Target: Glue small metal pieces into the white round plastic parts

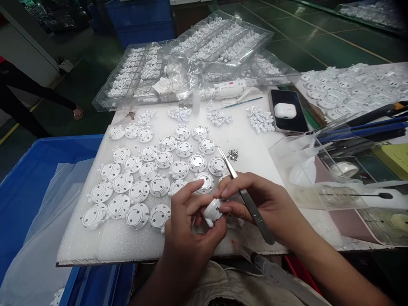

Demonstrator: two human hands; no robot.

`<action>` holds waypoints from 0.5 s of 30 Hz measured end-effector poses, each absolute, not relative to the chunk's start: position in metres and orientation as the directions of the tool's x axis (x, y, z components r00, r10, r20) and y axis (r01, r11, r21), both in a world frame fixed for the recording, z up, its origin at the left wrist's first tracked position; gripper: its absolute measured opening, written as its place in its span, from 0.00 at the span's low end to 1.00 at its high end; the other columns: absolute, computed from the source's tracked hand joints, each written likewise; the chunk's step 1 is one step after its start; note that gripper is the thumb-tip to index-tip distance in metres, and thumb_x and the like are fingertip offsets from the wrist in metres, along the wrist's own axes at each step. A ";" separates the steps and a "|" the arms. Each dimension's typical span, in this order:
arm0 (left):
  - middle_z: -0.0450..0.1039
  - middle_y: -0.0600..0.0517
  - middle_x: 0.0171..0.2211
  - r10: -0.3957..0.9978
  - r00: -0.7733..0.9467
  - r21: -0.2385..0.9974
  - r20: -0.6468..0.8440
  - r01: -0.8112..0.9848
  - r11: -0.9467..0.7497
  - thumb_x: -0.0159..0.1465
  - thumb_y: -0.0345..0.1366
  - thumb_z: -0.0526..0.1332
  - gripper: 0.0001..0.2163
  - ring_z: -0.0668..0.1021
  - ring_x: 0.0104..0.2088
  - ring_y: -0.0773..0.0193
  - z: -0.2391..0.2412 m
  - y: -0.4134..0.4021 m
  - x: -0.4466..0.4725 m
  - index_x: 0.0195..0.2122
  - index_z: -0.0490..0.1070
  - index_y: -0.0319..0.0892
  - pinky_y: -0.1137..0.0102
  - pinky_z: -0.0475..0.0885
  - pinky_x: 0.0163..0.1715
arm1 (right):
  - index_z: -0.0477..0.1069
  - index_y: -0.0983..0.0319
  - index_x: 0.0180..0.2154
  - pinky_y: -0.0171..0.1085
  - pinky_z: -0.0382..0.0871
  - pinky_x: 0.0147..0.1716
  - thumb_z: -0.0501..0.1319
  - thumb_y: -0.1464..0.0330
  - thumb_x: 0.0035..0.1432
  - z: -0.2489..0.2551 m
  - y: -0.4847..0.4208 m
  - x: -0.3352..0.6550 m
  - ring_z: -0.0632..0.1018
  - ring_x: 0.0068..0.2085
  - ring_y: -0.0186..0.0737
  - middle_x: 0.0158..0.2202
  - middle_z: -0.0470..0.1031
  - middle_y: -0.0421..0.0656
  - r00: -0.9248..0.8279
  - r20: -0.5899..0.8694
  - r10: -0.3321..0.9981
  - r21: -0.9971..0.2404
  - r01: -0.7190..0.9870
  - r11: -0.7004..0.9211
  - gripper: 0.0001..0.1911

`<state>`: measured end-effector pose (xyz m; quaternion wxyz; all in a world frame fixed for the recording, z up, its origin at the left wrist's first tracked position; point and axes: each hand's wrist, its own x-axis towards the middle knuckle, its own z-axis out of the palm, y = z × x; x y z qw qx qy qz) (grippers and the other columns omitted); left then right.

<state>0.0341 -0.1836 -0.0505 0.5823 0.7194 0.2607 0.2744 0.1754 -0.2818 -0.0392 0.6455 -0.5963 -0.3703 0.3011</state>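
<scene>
My left hand (194,221) is closed around a small white plastic figure piece (212,211), held tilted above the front of the foam board (105,248). Thumb and fingertips of my right hand (251,195) press against the same piece from the right. A pair of metal tweezers (247,197) lies across my right hand, tips pointing up and left, its rear end below the palm. Just beyond my hands, rows of round white pieces (159,185) with dark dots stand on the foam. A little heap of tiny metallic bits (233,154) lies near the tweezer tips.
Small piles of white parts (219,118) line the board's far side, before clear trays (127,76) of parts. A phone (288,111) carries a white earbud case (285,110). Clear holders with tools crowd the right. A blue bin (35,170) stands left; a person's legs (28,93) show beyond.
</scene>
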 end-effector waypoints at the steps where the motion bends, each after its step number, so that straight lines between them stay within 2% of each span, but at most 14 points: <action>1: 0.83 0.62 0.39 0.692 0.715 0.980 0.097 0.052 -0.191 0.60 0.25 0.67 0.29 0.76 0.31 0.73 -0.051 -0.183 0.034 0.58 0.63 0.58 0.78 0.69 0.30 | 0.79 0.53 0.39 0.31 0.75 0.44 0.73 0.71 0.57 -0.040 -0.282 0.175 0.81 0.42 0.33 0.38 0.81 0.36 0.543 0.117 0.831 -0.993 0.051 0.106 0.09; 9: 0.82 0.59 0.39 0.677 0.727 0.974 0.116 0.052 -0.222 0.60 0.24 0.67 0.29 0.76 0.30 0.72 -0.052 -0.183 0.033 0.58 0.63 0.56 0.77 0.71 0.30 | 0.78 0.50 0.40 0.28 0.73 0.46 0.72 0.72 0.58 -0.043 -0.283 0.174 0.80 0.44 0.29 0.38 0.80 0.31 0.530 0.108 0.841 -0.994 0.063 0.087 0.11; 15: 0.82 0.61 0.39 0.683 0.724 0.975 0.097 0.069 -0.211 0.61 0.26 0.67 0.28 0.76 0.30 0.72 -0.052 -0.183 0.033 0.58 0.63 0.58 0.78 0.71 0.30 | 0.77 0.49 0.40 0.29 0.73 0.46 0.71 0.70 0.59 -0.043 -0.284 0.174 0.80 0.44 0.29 0.39 0.79 0.31 0.529 0.111 0.841 -0.993 0.089 0.075 0.10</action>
